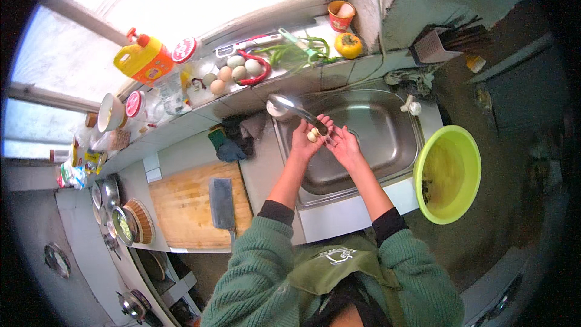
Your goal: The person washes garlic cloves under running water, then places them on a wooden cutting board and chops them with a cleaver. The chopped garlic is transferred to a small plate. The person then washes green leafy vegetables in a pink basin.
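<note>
Palm up over the stainless steel sink (386, 159), my left hand (301, 141) holds a few peeled garlic cloves (312, 136). The curved metal faucet (299, 110) reaches from the back left, its dark tip just above the cloves. Beside it, my right hand (346, 147) is turned up with its fingers apart and holds nothing that I can see. A clear streak below the faucet tip, at the right fingers, looks like water.
Left of the sink, a cleaver (221, 203) lies on a wooden cutting board (181, 204). A green plastic basin (474, 177) stands to the right. Eggs (239, 72), green peppers (283, 54) and a yellow-orange detergent jug (147, 61) line the windowsill behind.
</note>
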The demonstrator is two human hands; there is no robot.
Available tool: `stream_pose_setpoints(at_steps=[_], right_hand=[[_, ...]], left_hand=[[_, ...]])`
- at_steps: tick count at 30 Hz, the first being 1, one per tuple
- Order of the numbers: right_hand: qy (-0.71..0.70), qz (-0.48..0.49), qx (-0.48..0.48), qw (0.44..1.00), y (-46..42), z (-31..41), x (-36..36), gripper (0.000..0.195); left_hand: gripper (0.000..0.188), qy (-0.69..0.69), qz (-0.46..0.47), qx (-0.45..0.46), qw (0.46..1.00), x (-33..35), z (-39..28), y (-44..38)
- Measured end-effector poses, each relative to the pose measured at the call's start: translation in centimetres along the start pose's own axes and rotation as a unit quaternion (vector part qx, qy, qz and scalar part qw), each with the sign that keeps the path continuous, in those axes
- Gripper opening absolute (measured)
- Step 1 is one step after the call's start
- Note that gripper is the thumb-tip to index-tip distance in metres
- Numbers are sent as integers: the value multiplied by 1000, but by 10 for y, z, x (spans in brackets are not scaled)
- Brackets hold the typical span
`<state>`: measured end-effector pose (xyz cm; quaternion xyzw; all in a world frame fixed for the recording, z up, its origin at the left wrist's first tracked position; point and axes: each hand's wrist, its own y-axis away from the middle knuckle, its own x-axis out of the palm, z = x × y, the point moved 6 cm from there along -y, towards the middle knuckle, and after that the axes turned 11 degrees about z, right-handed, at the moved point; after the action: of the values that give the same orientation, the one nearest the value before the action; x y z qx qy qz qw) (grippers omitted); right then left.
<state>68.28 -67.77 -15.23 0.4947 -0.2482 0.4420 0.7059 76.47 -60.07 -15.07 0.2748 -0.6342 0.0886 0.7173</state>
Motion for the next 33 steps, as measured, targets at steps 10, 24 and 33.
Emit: stream_pose_setpoints(at_steps=[10,24,33], right_hand=[[-130,53,-11,990,-34,-29,-26,40],[252,-73,-84,961,-54,-59,-18,53],[152,-6,-220,964,33,29,9,67]], left_hand=[[69,-391,-39,133,910,-21,37,-5],[46,-36,106,56,992,-90,-17,15],[29,11,-29,53,998,-45,44,-13]])
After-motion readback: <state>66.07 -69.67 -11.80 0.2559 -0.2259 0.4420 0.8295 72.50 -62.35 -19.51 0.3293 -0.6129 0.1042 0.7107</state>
